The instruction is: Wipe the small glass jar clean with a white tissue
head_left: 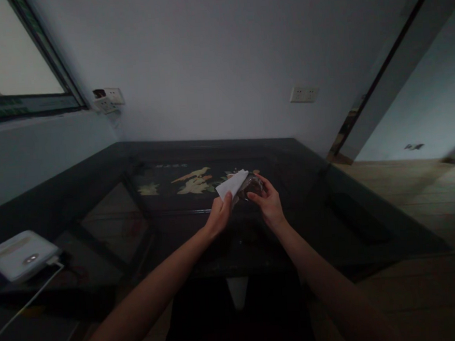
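Observation:
My left hand [219, 213] is closed on a folded white paper or cloth [231, 184], its thumb pressed over the lower edge. My right hand [271, 203] grips a dark brown item in clear, shiny plastic [252, 186]; the thumb lies on the front and the fingers go round the far side. The white piece and the plastic meet between my hands, and I cannot tell whether they are joined. Both are held above the middle of a dark, glossy table [302, 186]. What lies inside the plastic is too dim to name.
A white box-shaped device [23, 256] with a white cable [30, 301] sits at the table's left edge. On the right lies a dark flat object [357, 218]. Bird and flower decoration [193, 183] marks the tabletop. A wall with sockets [304, 94] stands behind.

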Demonstrator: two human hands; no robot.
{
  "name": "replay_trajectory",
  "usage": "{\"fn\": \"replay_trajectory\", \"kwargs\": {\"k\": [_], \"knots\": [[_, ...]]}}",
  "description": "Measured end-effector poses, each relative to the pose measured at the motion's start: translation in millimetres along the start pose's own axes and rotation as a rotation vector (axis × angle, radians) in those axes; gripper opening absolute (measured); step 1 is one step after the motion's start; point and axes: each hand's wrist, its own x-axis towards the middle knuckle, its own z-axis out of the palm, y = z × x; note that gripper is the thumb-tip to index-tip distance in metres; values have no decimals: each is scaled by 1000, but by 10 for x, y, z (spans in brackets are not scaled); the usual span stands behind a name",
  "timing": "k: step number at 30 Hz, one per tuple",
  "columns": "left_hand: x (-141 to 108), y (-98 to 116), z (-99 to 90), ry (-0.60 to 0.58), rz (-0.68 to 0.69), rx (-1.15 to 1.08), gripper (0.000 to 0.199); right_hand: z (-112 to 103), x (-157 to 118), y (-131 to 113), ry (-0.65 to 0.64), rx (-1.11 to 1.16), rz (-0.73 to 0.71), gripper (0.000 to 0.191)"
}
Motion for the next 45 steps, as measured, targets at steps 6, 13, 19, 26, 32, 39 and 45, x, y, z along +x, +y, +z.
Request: {"fn": "replay_trajectory", "kwargs": {"k": [6,13,19,26,32,39,45], "knots": [[-83,45,-15,-6,108,62,59,3,-3,34,-25,1,20,63],[-34,88,1,-10,146,130,57,51,-65,75,-110,-65,62,69],[25,53,-21,40,76,184,50,31,-48,59,-47,-79,39,65],[-58,0,-32,74,87,158,53,8,-18,62,-12,-9,58,60],[-80,71,-2,0,123,109,55,16,-50,103,-108,-115,51,69],[16,9,1,4,79,99,55,59,-95,19,-183,-92,44,69],[45,-29,-32,16,64,157,54,39,-41,-38,-36,1,54,65]]}}
